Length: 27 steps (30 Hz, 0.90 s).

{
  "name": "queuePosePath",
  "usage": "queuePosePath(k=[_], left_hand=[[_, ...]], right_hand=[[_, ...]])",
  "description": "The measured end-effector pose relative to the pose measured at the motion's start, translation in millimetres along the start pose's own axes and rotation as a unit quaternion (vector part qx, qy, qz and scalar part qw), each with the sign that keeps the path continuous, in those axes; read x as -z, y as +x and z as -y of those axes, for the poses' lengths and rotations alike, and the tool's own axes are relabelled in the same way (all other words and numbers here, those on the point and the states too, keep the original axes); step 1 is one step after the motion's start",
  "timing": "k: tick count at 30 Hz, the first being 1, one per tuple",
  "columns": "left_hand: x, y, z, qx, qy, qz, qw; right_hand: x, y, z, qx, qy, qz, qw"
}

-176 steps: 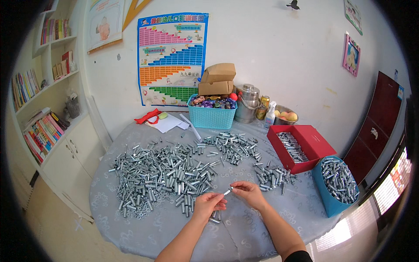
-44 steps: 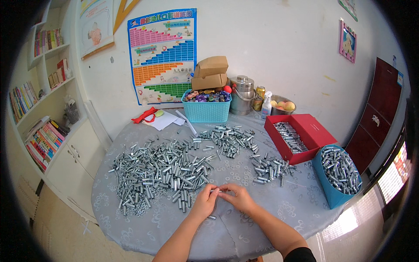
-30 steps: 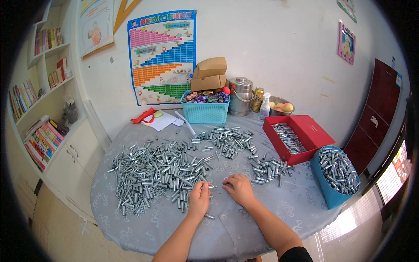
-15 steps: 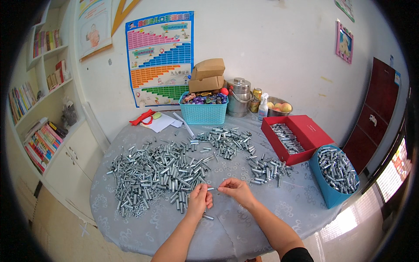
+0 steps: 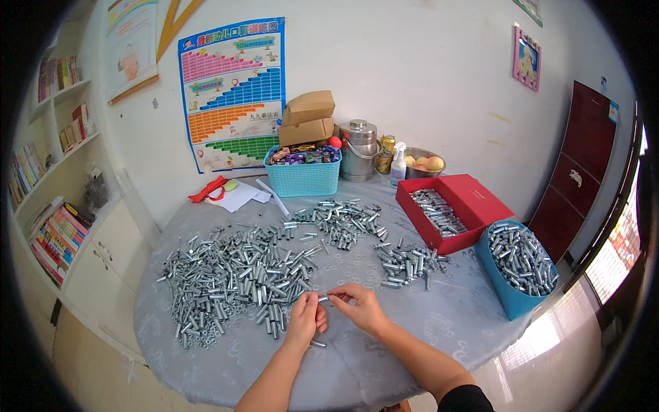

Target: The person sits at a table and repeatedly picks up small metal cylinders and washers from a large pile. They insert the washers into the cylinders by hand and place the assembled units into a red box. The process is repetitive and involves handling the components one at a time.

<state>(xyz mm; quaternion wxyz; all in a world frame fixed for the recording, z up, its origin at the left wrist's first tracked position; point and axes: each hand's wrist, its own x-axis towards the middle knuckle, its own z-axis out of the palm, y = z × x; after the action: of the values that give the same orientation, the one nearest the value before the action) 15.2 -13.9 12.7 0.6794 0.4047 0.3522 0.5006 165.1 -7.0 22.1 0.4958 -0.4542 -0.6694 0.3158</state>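
Between my two hands, over the near middle of the table, is a small silver metal sleeve point(image 5: 323, 299). My left hand point(image 5: 304, 320) is closed around its left end, with the thumb on top. At the other end the fingertips of my right hand point(image 5: 362, 310) pinch; whether they grip the sleeve itself or a small piece in its end is too small to tell. One loose sleeve point(image 5: 318, 343) lies just below my left hand. Left of my hands spreads a big heap of metal sleeves point(image 5: 226, 275), with flat washers point(image 5: 200, 338) at its near edge.
Smaller piles of metal parts lie farther back point(image 5: 343, 223) and to the right point(image 5: 410, 264). A red box point(image 5: 449, 244) and a blue bin point(image 5: 504, 292), both holding metal parts, stand at the right. Behind are a turquoise basket point(image 5: 304, 182), steel canister point(image 5: 358, 154), spray bottle point(image 5: 398, 168) and fruit bowl point(image 5: 439, 170).
The whole view has shifted, so the table's things sit farther left. My hands have come slightly closer together around the sleeve, both still closed at its ends.
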Motion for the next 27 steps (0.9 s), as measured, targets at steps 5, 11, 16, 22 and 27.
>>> queuePosePath(k=[5, 11, 16, 22, 27], left_hand=[[5, 7, 7, -0.073, 0.085, 0.0, 0.994], [10, 8, 2, -0.076, 0.0, -0.074, 0.994], [13, 7, -7, -0.076, -0.045, -0.111, 0.99], [16, 8, -6, -0.073, -0.055, -0.108, 0.99], [16, 8, -5, -0.059, -0.05, -0.119, 0.99]], right_hand=[[4, 0, -8, -0.048, 0.076, -0.025, 0.996], [33, 9, -7, -0.019, -0.076, -0.013, 0.997], [86, 8, -10, -0.108, -0.387, 0.019, 0.916], [79, 5, -40, -0.118, -0.513, 0.041, 0.849], [78, 6, -41, -0.124, -0.505, 0.028, 0.854]])
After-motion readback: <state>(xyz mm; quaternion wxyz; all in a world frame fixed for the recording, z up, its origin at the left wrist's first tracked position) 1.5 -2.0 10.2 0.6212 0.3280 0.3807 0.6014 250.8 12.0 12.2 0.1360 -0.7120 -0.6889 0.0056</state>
